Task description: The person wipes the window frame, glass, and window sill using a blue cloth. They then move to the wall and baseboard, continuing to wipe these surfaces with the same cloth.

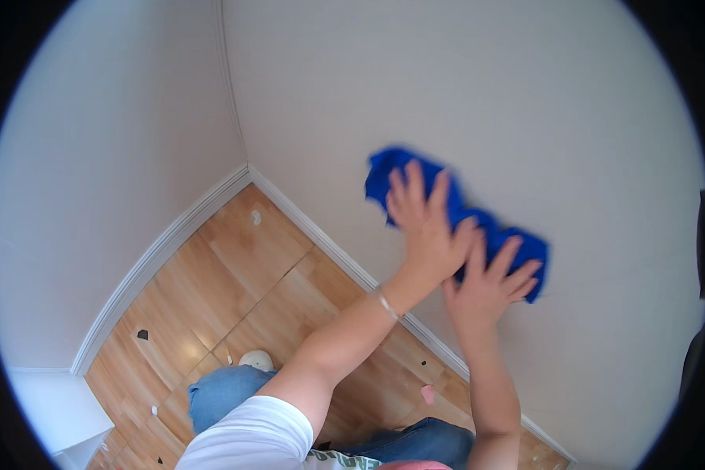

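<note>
A blue cloth [388, 167] lies bunched and slightly blurred against the pale wall [564, 147]. Spread across its upper left part, my left hand [426, 226] presses it to the wall with fingers apart. My right hand [482, 291] bears on the lower right part, its fingers also spread. The two hands nearly meet at the middle of the cloth, the left thumb close to the right index finger. A band circles my left wrist. Both palms are hidden from view.
White baseboards [311, 232] run along both walls and meet at the corner. Scraps lie on the wood-look floor [241, 264], among them a pink piece [427, 393] and a black piece [143, 334]. A white box-like object [59, 405] stands lower left. Dark objects edge the right rim.
</note>
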